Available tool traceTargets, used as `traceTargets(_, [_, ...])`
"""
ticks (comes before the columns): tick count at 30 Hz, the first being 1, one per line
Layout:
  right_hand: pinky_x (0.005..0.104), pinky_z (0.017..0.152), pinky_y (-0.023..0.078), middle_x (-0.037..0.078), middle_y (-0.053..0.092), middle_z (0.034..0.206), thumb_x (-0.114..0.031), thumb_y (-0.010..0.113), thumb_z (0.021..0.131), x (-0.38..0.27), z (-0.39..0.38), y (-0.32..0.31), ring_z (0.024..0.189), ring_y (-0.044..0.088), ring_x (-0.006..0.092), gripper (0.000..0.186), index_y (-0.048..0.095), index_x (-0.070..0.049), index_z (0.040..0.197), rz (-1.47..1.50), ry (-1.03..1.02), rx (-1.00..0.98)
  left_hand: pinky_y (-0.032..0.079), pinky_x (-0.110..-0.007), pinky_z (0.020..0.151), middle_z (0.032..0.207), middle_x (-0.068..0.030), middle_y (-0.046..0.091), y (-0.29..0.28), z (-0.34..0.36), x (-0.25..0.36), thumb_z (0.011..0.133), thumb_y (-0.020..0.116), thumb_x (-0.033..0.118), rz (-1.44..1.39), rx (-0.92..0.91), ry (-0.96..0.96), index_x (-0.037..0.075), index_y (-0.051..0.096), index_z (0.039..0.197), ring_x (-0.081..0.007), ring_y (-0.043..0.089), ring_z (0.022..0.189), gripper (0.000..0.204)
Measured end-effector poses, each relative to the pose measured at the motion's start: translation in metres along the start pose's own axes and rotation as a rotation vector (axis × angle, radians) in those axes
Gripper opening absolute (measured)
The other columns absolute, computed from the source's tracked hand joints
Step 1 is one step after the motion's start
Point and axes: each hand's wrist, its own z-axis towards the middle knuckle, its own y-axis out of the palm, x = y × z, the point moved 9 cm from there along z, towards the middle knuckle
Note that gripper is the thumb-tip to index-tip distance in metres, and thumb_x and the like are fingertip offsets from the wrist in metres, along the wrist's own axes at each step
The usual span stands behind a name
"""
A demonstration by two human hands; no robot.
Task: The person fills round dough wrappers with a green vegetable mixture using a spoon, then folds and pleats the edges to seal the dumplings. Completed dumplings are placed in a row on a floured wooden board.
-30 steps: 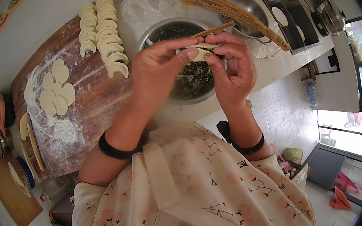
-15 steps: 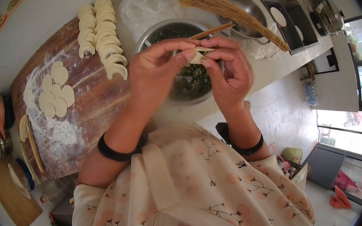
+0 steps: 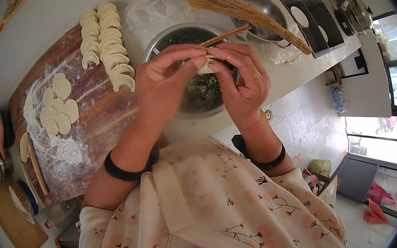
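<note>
A pale dumpling [image 3: 207, 66] is pinched between my two hands, folded over with a trace of green filling at its edge. My left hand [image 3: 165, 78] grips its left side with thumb and forefinger. On the other side, the thumb and fingers of my right hand [image 3: 244, 73] press the dough edge. Both hands are above a steel bowl [image 3: 192, 114] of chopped green filling [image 3: 197, 94], partly hidden by them. Wooden chopsticks [image 3: 227, 35] rest across the bowl, their near ends hidden behind my fingers.
On the floured wooden board [image 3: 102, 106] to the left lie several round wrappers [image 3: 60, 111], a rolling pin [image 3: 38, 166] and two rows of finished dumplings [image 3: 111, 40]. Behind the bowl are a plastic bag [image 3: 152, 13], a straw whisk [image 3: 249, 13], a steel colander [image 3: 264, 9] and a sink [image 3: 317, 25].
My right hand has come closer to the left, and its fingers now fold over more of the dumpling's edge. The whole view has shifted slightly.
</note>
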Motion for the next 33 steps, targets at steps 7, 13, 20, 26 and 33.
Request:
traceTargets(7, [0.0321, 0.068, 0.051, 0.010, 0.066, 0.095, 0.002, 0.076, 0.073, -0.004, 0.002, 0.003, 0.081, 0.063, 0.0251, 0.024, 0.070, -0.004, 0.096, 0.000, -0.016, 0.009, 0.050, -0.027, 0.089, 0.103, -0.0110, 0.067, 0.001, -0.001, 0.008, 0.089, 0.064, -0.006, 0.061, 0.024, 0.096, -0.005, 0.069, 0.099, -0.0156, 0.062, 0.097, 0.011])
traceTargets(13, [0.0327, 0.068, 0.050, 0.010, 0.065, 0.093, 0.004, 0.074, 0.074, -0.010, 0.001, 0.006, 0.080, 0.062, 0.0252, 0.019, 0.068, -0.002, 0.090, -0.001, -0.094, 0.017, 0.049, -0.026, 0.086, 0.101, -0.0096, 0.067, 0.001, -0.001, 0.009, 0.088, 0.064, -0.007, 0.084, 0.048, 0.135, -0.005, 0.067, 0.094, -0.0146, 0.061, 0.094, 0.007])
traceTargets(20, [0.0326, 0.067, 0.050, 0.010, 0.064, 0.093, 0.005, 0.071, 0.077, -0.006, -0.003, 0.008, 0.080, 0.062, 0.0256, 0.014, 0.066, -0.003, 0.088, -0.029, -0.069, 0.043, 0.049, -0.026, 0.083, 0.101, -0.0087, 0.067, 0.002, 0.001, 0.007, 0.088, 0.065, -0.002, 0.120, 0.040, 0.118, -0.003, 0.066, 0.090, -0.0143, 0.061, 0.093, 0.002])
traceTargets(26, [0.0286, 0.067, 0.052, 0.011, 0.066, 0.094, 0.004, 0.070, 0.082, 0.009, 0.004, 0.000, 0.079, 0.064, 0.0231, 0.012, 0.066, -0.002, 0.091, 0.054, 0.059, 0.114, 0.050, -0.029, 0.092, 0.110, -0.0129, 0.065, 0.007, 0.008, 0.002, 0.091, 0.065, 0.000, -0.145, 0.006, -0.014, -0.003, 0.065, 0.101, -0.0163, 0.061, 0.102, 0.010])
traceTargets(33, [0.0245, 0.067, 0.053, 0.010, 0.067, 0.095, 0.004, 0.070, 0.084, 0.022, 0.006, -0.003, 0.081, 0.065, 0.0160, 0.010, 0.067, -0.001, 0.092, 0.222, 0.189, 0.182, 0.053, -0.026, 0.085, 0.111, -0.0124, 0.065, -0.007, 0.007, -0.004, 0.087, 0.069, -0.003, -0.208, 0.041, -0.035, -0.005, 0.066, 0.106, -0.0138, 0.063, 0.095, 0.020])
